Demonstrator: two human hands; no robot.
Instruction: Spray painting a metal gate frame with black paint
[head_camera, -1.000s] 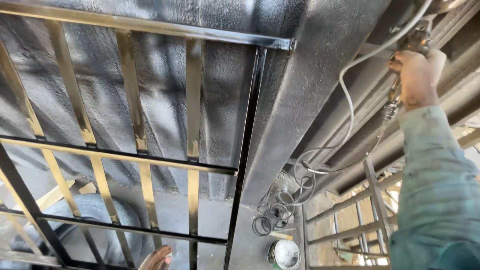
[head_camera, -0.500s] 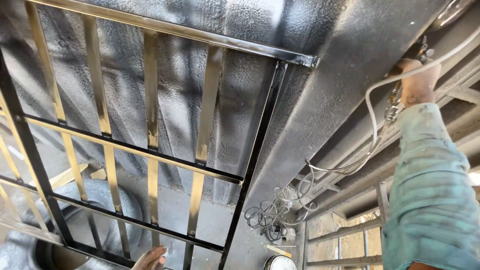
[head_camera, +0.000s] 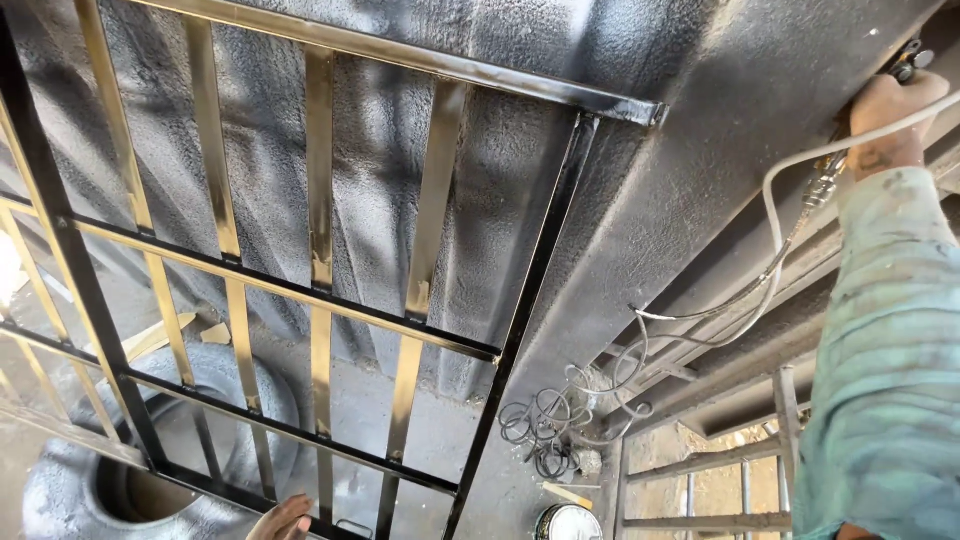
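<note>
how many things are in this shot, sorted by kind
metal grille: 1
tyre: 1
hose with its coil on the ground: 1
spray tool in the right hand: 1
paint tin: 1
hands, counting the left hand: 2
total: 7

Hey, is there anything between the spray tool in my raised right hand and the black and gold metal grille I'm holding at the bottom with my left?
Nothing visible blocks it. The right hand grips the spray tool at upper right, and only open air lies between it and the grille. The white hose trails down away from the grille. The left hand touches its bottom bar.
</note>
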